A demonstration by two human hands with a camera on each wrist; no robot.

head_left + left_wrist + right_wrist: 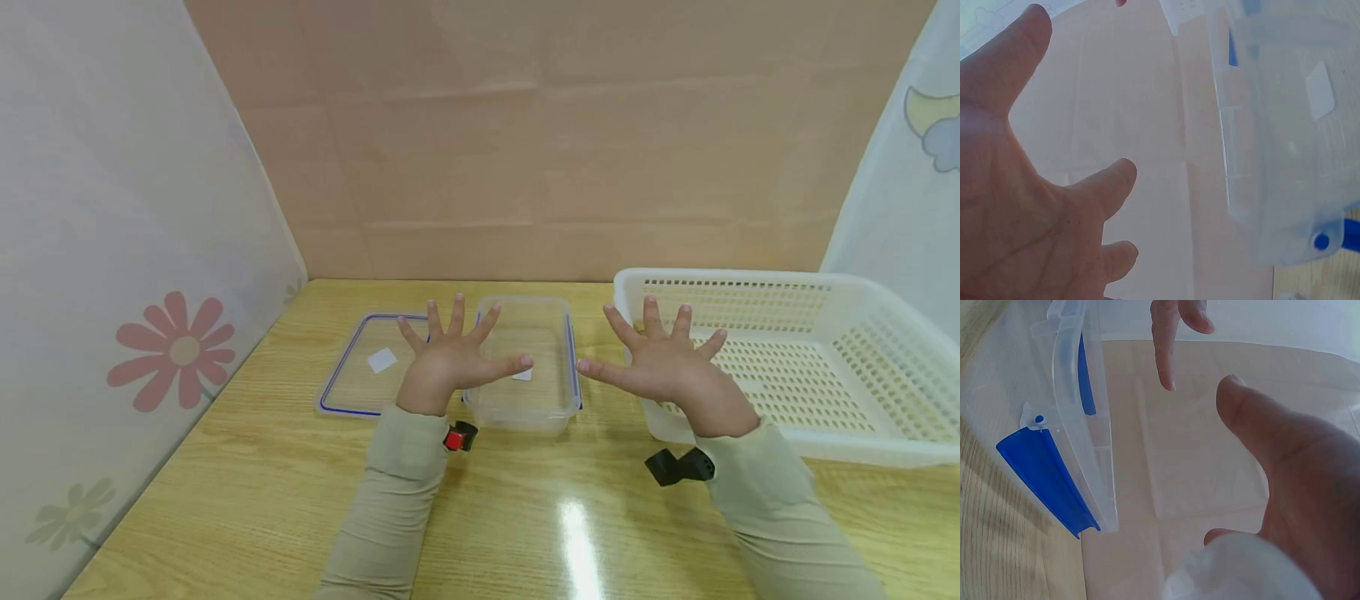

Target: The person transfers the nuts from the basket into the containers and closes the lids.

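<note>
Both hands hover palm down with fingers spread wide over a wooden table [262, 492] and hold nothing. My left hand [450, 354] is above the left edge of a clear plastic food box [525, 400], its thumb reaching over the box. The box's flat lid [352, 383], with a blue seal and a white sticker, lies to the left. My right hand [660, 362] floats over the near left corner of a white perforated basket [832, 358], thumb pointing toward the box. In the wrist views the clear box [1279, 144] [1079, 425] with blue clips shows beside each open palm.
A cardboard wall [555, 142] closes the back of the table. A white panel with a pink flower [176, 350] stands on the left, and a pale curtain [907, 175] hangs on the right. Bare tabletop lies in front of the sleeves.
</note>
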